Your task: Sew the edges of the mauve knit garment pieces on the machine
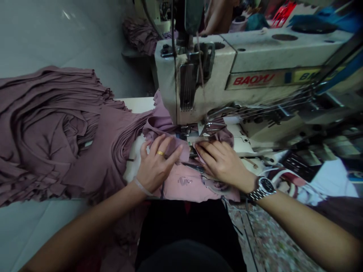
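Pale machinery point(246, 53) backs folded mauve fabric point(185, 155) — left hand point(155, 164) spread, grip of right hand point(224, 162) unclear.

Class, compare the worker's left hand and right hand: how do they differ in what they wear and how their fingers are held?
The left hand wears a gold-coloured ring; no ring shows on the right hand.
The left wrist has a thin, pale band, the right a metal watch.
The left hand's fingers are spread; the right hand's lie closer together.
Both touch mauve fabric.
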{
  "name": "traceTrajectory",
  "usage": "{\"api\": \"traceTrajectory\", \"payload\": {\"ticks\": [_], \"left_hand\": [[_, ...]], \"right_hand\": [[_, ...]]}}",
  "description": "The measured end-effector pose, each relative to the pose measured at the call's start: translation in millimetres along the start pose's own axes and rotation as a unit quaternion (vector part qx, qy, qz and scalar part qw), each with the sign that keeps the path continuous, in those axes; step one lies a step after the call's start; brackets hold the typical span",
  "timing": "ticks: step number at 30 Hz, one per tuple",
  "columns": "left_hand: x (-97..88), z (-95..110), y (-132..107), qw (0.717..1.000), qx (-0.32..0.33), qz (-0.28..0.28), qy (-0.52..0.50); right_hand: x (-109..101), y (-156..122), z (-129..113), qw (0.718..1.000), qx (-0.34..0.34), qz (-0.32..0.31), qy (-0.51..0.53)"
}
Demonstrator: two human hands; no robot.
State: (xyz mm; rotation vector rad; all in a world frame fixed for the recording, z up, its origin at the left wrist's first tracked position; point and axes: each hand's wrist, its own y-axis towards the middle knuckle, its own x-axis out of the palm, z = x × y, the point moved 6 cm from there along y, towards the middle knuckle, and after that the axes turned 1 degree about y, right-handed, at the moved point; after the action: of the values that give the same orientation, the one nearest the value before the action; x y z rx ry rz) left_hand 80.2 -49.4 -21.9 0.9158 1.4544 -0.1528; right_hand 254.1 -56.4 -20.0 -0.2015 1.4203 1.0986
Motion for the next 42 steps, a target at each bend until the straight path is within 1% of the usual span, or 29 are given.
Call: {"api": "traceTrajectory", "payload": {"ticks": [2,4,8,11,14,16,20,23,25,27,31,34,42], "left_hand": [[0.2,9.0,2.7,0.999,0.045,0.008,-0.012],[1.7,13.2,6.1,0.998,0.067,0.003,-0.014],[2.4,10.5,10.8,0.999,0.039,0.008,-0.001],[-0.1,12.9,10.6,0.998,0.052,0.029,-0.024],[-1.2,14.9,10.3,0.998,0.054,0.031,-0.03],[-1.0,15.4,10.7,0.998,0.045,0.024,-0.024],[0.9,17.1,11.5,1.0,0.022,0.009,-0.012],[1.9,18.8,11.1,1.0,0.012,0.007,-0.013],[2.4,19.4,10.7,1.0,0.011,0.003,-0.015],[2.1,19.4,10.3,1.0,0.012,0.002,-0.017],[0.8,18.0,10.4,1.0,0.01,0.004,-0.021],[1.0,16.6,10.9,1.0,0.007,-0.001,-0.029],[0.3,11.3,9.2,0.997,0.013,-0.001,-0.071]], "right_hand": [[2.8,2.9,-5.5,1.0,0.016,0.013,0.001],[7.4,4.8,-10.5,1.0,0.027,0.015,0.007],[12.4,7.8,-14.5,0.997,0.065,0.019,0.022],[10.2,10.6,-13.7,0.992,0.107,0.035,0.059],[6.8,13.7,-14.7,0.984,0.139,0.053,0.102],[6.3,15.7,-18.8,0.985,0.136,0.049,0.098],[8.2,16.8,-26.3,0.991,0.118,0.026,0.056],[9.4,15.2,-25.0,0.988,0.128,0.032,0.079],[10.2,14.5,-23.0,0.984,0.139,0.038,0.104],[11.0,14.9,-23.1,0.985,0.135,0.032,0.104],[10.1,17.2,-27.4,0.993,0.104,0.018,0.054],[8.7,17.5,-27.9,0.995,0.094,0.013,0.036],[7.9,15.1,-21.4,0.992,0.101,-0.009,0.07]]}}
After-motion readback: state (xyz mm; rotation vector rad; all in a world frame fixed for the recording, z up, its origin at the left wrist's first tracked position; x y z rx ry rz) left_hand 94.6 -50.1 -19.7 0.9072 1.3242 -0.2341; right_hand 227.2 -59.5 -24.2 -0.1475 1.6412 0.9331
